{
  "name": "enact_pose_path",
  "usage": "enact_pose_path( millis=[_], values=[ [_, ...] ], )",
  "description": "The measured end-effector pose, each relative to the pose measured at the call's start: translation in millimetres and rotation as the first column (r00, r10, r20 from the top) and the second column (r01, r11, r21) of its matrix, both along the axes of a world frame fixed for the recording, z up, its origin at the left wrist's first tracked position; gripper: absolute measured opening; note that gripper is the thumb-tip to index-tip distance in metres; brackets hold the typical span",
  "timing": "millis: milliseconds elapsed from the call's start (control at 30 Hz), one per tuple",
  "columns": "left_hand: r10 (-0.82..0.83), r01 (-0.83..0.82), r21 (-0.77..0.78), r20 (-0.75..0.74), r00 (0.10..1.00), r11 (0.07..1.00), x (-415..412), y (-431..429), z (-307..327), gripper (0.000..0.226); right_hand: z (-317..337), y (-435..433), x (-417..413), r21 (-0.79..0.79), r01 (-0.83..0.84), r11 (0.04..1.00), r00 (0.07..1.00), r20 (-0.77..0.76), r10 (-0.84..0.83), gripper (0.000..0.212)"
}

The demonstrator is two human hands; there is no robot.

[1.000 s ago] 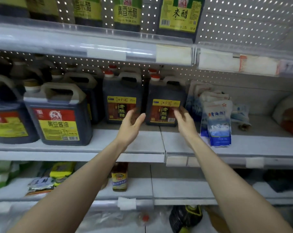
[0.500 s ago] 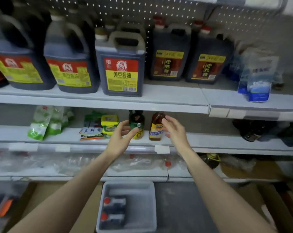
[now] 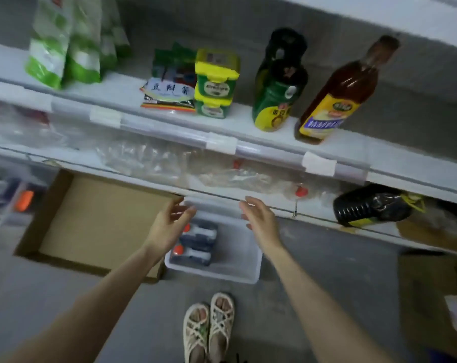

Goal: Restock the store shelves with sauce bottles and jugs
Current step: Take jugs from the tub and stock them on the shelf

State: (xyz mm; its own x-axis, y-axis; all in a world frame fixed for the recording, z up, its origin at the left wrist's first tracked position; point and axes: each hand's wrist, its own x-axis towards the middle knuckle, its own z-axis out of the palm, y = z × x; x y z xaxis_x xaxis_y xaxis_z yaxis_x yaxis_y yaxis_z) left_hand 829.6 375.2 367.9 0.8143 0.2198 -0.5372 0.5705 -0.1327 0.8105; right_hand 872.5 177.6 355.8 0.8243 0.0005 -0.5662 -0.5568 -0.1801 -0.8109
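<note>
Both hands have dropped from the shelf toward the floor. The left hand [image 3: 173,226] and right hand [image 3: 261,221] hang over a clear bin [image 3: 216,276], fingers loosely spread and holding nothing. Two dark, red-capped jugs [image 3: 199,233] lie inside it, side by side. A cardboard box [image 3: 104,221] sits at the bin's nine o'clock and a brown bottle [image 3: 337,100] stands at one o'clock.

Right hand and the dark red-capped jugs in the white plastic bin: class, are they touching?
Apart. The head view shows bare bin floor between the right hand and the dark red-capped jugs lying in the white plastic bin.
</note>
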Motion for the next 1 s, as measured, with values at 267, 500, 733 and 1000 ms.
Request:
enact_pose_path(
  millis=[267,500,733,1000],
  values=[
    [0.009,-0.001,0.037,-0.224,0.974,0.999,-33.3,26.8,-164.3,0.049,-173.7,16.2,-35.8,-0.049,-0.079,0.996,0.985,-0.156,0.071,0.025],
    [0.041,-0.035,0.03,-0.242,0.969,0.999,-44.2,33.5,-287.2,0.046,-291.6,33.7,-36.9,-0.059,-0.156,0.986,0.973,-0.179,0.143,0.015],
    [0.111,-0.113,0.006,-0.24,0.964,0.994,-42.8,27.7,-365.3,0.033,-377.8,54.3,-20.5,-0.142,-0.27,0.952,0.963,-0.067,0.263,0.04],
    [0.147,-0.15,0.001,-0.208,0.967,0.989,-40.4,26.0,-400.2,0.023,-411.5,65.0,-2.4,-0.199,-0.375,0.905,0.927,-0.06,0.371,0.019]
  ],
)
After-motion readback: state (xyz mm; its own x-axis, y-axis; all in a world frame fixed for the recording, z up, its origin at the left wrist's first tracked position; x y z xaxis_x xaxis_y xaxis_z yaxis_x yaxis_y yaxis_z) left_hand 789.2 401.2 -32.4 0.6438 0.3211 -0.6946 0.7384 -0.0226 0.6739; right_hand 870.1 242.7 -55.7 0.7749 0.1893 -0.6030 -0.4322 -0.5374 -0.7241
